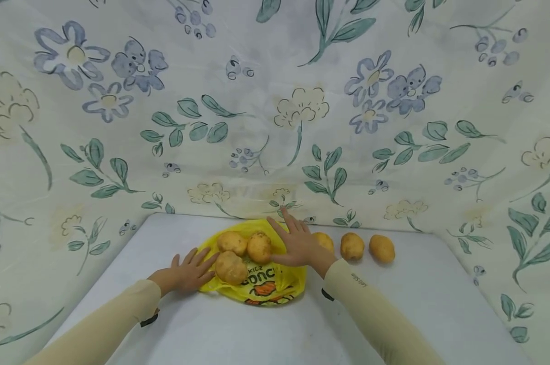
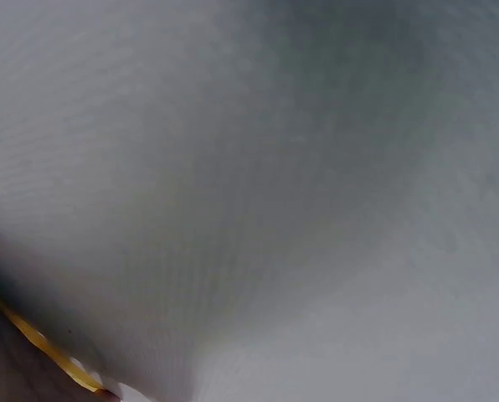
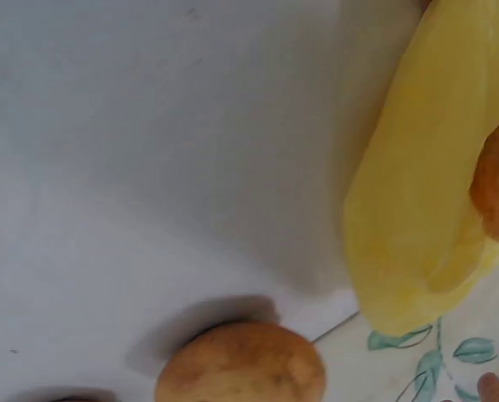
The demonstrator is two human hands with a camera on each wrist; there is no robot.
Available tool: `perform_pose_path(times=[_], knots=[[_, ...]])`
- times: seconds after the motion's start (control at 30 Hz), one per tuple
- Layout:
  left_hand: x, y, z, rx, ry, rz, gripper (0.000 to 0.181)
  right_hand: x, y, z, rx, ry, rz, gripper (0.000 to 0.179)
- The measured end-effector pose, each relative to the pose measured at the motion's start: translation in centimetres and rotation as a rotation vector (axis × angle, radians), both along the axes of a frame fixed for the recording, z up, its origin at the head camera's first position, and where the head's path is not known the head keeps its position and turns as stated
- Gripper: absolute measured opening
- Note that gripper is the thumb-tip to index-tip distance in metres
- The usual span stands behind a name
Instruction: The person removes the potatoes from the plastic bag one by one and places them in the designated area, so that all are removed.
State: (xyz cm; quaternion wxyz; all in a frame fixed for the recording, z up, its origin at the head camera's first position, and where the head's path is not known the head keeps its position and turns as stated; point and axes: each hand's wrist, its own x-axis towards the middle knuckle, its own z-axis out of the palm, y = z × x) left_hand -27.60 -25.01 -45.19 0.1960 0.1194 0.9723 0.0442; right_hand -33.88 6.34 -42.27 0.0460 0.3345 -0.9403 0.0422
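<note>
A yellow plastic bag point(image 1: 294, 279) with dark lettering and an orange print lies flat on the white table. On it sit three potatoes point(image 1: 231, 267), grouped toward its left side. My left hand point(image 1: 188, 274) lies at the bag's left edge, fingers spread, beside the nearest potato; part of it shows in the corner of the left wrist view. Over the bag's right side is my right hand point(image 1: 297, 244), its fingers extended and apart, close to the right-hand potato of the group. In the right wrist view the bag point(image 3: 408, 193) rises in a loose fold.
Three more potatoes point(image 1: 352, 246) stand in a row right of the bag, the leftmost partly hidden by my right hand. Behind the white table point(image 1: 202, 334) hangs a flowered cloth point(image 1: 265, 126), which also encloses both sides.
</note>
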Motion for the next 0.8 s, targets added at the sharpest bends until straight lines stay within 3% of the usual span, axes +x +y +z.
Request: perform_pose_path(times=[0.37,0.63,0.8], knots=[[0.1,-0.1,-0.2,-0.017,0.02,-0.02,0.064,1.3,-3.4,-0.3,-0.011,-0.026,0.088,0.091],[0.2,-0.1,-0.2,0.0,0.033,-0.024,0.062,2.0,-5.4,-0.8,0.091,0.11,0.122,0.083],[0.4,-0.2,-0.2,-0.022,0.01,-0.009,0.064,2.8,-6.6,-1.0,0.049,0.068,0.157,0.082]])
